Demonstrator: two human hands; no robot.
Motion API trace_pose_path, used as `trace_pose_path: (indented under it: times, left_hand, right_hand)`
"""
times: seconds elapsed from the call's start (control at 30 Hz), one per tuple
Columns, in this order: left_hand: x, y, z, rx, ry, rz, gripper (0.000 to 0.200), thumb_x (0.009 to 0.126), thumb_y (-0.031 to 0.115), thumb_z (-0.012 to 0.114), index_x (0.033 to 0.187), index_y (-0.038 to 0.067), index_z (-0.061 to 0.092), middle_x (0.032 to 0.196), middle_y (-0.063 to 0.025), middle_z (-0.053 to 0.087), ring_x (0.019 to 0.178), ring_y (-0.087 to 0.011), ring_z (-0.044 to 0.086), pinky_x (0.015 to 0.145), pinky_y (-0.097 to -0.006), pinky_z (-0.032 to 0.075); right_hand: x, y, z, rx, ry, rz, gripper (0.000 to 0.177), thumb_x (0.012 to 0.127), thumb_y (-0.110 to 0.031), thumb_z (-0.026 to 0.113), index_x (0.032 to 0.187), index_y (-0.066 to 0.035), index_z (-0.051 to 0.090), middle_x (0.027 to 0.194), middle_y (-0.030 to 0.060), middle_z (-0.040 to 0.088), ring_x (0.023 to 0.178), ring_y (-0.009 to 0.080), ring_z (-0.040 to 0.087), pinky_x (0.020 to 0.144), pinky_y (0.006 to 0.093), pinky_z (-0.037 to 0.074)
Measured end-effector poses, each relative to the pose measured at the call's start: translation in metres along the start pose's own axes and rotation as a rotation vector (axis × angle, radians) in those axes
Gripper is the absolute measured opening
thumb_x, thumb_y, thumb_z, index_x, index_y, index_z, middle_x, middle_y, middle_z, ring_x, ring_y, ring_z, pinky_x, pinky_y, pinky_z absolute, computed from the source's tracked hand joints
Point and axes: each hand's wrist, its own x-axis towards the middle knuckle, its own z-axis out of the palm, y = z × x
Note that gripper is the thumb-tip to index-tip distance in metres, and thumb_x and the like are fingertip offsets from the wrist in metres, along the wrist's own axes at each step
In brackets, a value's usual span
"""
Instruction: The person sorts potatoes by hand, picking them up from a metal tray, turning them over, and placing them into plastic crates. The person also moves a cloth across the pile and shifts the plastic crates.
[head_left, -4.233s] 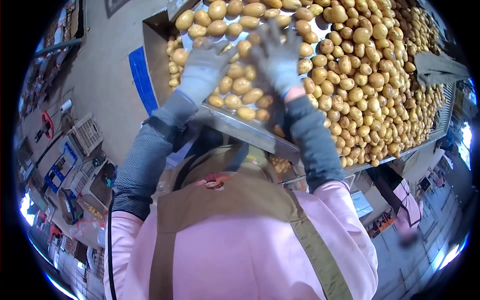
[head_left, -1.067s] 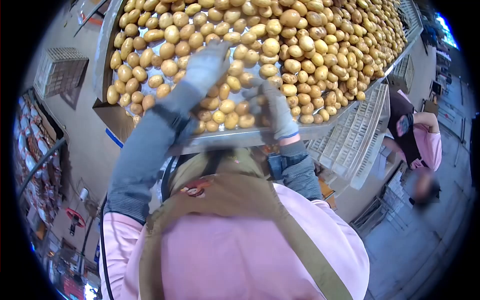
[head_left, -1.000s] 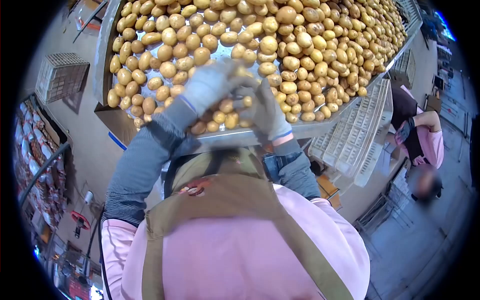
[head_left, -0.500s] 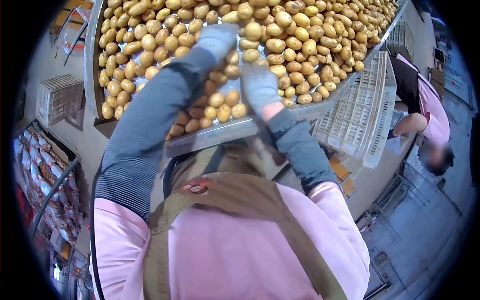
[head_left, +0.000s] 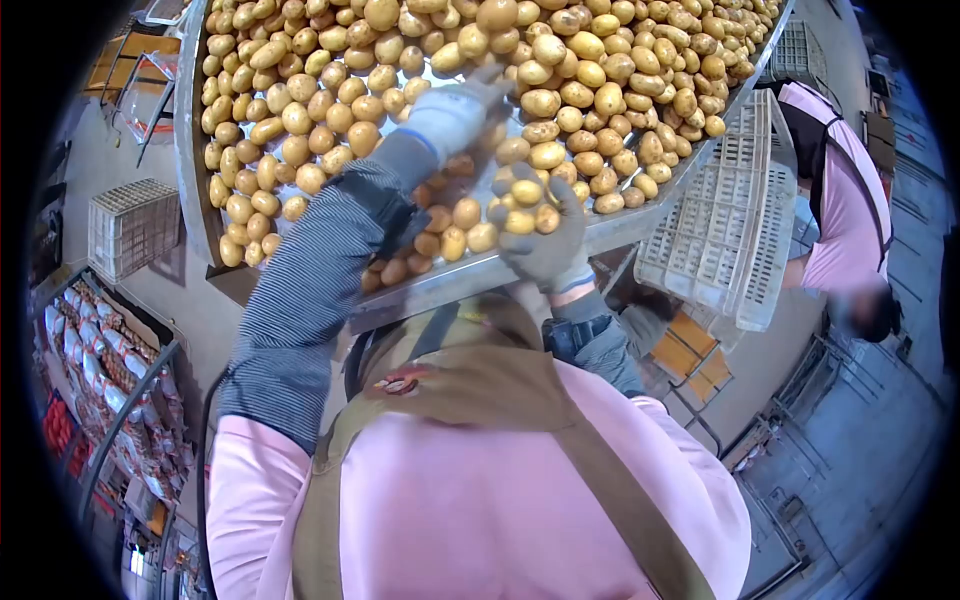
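Yellow-brown potatoes (head_left: 610, 98) fill a metal-edged sorting table (head_left: 440, 290) in front of me. My left hand (head_left: 452, 115), in a grey-white work glove, reaches over the middle of the pile. Its fingers point right among the potatoes and are smeared by motion. Near the front rim my gloved right hand (head_left: 548, 238) is turned palm up, fingers curled around several small potatoes (head_left: 524, 194). Loose potatoes (head_left: 453, 242) lie between the two hands along the front edge, partly behind my left forearm.
White plastic crates (head_left: 715, 220) stand at the table's right side, and another crate (head_left: 135, 228) is on the floor at left. A person (head_left: 850, 195) in pink bends beyond the right crates. Filled bags (head_left: 110, 385) sit in a railed stack at lower left.
My right hand has turned from palm down to palm up and now holds several small potatoes. My left hand has moved slightly down and right over the pile. The other person has shifted posture.
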Motion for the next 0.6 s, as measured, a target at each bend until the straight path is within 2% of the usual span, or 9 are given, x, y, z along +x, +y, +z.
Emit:
trace_pose_path:
  times: [0.03,0.1,0.2,0.27,0.37,0.43,0.5,0.53,0.6]
  left_hand:
    - [-0.004,0.004,-0.007,-0.023,-0.075,-0.059,0.032,0.097,0.025,0.058,0.128,0.020,0.065,0.129,-0.0062,0.065,0.106,-0.0279,0.068,0.093,-0.0393,0.054]
    - [-0.024,0.029,-0.030,-0.052,-0.242,-0.158,0.031,0.096,0.030,0.059,0.124,0.021,0.066,0.126,-0.0061,0.066,0.105,-0.0273,0.068,0.092,-0.0387,0.054]
    - [-0.021,0.010,-0.025,0.012,-0.046,-0.291,0.034,0.096,0.035,0.060,0.127,0.021,0.065,0.114,-0.0078,0.069,0.099,-0.0271,0.069,0.086,-0.0396,0.055]
    - [0.001,-0.006,-0.021,0.241,-0.100,-0.201,0.044,0.095,0.029,0.061,0.138,0.018,0.056,0.120,-0.0113,0.065,0.098,-0.0297,0.070,0.080,-0.0422,0.057]
    - [0.013,-0.004,0.007,0.410,-0.253,-0.294,0.040,0.094,0.023,0.058,0.132,0.010,0.054,0.119,-0.0154,0.062,0.098,-0.0348,0.070,0.080,-0.0471,0.056]
    - [0.008,-0.004,0.013,0.332,-0.139,-0.342,0.041,0.092,0.021,0.061,0.132,0.015,0.054,0.126,-0.0146,0.058,0.095,-0.0365,0.070,0.076,-0.0498,0.056]
    - [0.005,-0.006,0.020,0.267,-0.020,-0.358,0.041,0.092,0.023,0.062,0.132,0.017,0.055,0.125,-0.0146,0.059,0.095,-0.0358,0.070,0.075,-0.0498,0.056]
    - [0.004,-0.003,0.019,0.231,0.001,-0.358,0.047,0.093,0.033,0.063,0.139,0.026,0.054,0.126,-0.0139,0.060,0.093,-0.0361,0.069,0.073,-0.0475,0.056]
    - [0.009,-0.010,0.025,0.255,-0.006,-0.275,0.044,0.093,0.030,0.062,0.136,0.025,0.053,0.122,-0.0139,0.059,0.094,-0.0357,0.069,0.071,-0.0471,0.057]
  right_hand:
    - [-0.002,-0.010,0.006,0.366,0.008,0.116,0.047,0.099,-0.033,0.053,0.136,-0.005,0.055,0.123,0.0128,0.058,0.095,0.0263,0.057,0.056,0.0311,0.049]
    - [-0.006,-0.029,0.001,-0.243,0.086,-0.165,0.047,0.098,-0.029,0.055,0.137,-0.004,0.053,0.124,0.0150,0.059,0.102,0.0289,0.059,0.061,0.0287,0.052]
    - [-0.006,-0.056,-0.016,-1.080,0.202,-0.520,0.041,0.099,-0.015,0.052,0.138,-0.001,0.051,0.134,0.0170,0.058,0.114,0.0250,0.063,0.077,0.0275,0.057]
    - [0.015,-0.077,-0.007,-0.766,0.300,-0.495,0.041,0.096,-0.009,0.056,0.135,0.000,0.052,0.128,0.0147,0.062,0.108,0.0221,0.066,0.077,0.0256,0.056]
    - [0.066,-0.100,-0.004,-0.557,0.349,-0.313,0.036,0.093,-0.011,0.061,0.128,-0.004,0.059,0.111,0.0111,0.068,0.097,0.0169,0.066,0.071,0.0248,0.054]
    - [0.084,-0.072,-0.001,-0.945,0.323,-0.192,0.030,0.088,-0.015,0.067,0.118,-0.009,0.066,0.094,0.0063,0.069,0.082,0.0117,0.063,0.065,0.0243,0.051]
    - [0.075,-0.044,0.004,-1.185,0.262,-0.256,0.027,0.083,-0.012,0.071,0.109,-0.009,0.071,0.085,0.0027,0.067,0.075,0.0086,0.061,0.063,0.0222,0.049]
    - [0.063,-0.031,0.007,-1.116,0.274,-0.176,0.026,0.083,-0.008,0.069,0.109,-0.007,0.071,0.090,0.0040,0.067,0.081,0.0100,0.062,0.068,0.0227,0.051]
    - [0.033,-0.011,-0.002,-0.986,0.213,-0.150,0.024,0.085,-0.002,0.065,0.108,-0.004,0.070,0.100,0.0059,0.065,0.090,0.0125,0.063,0.074,0.0241,0.054]
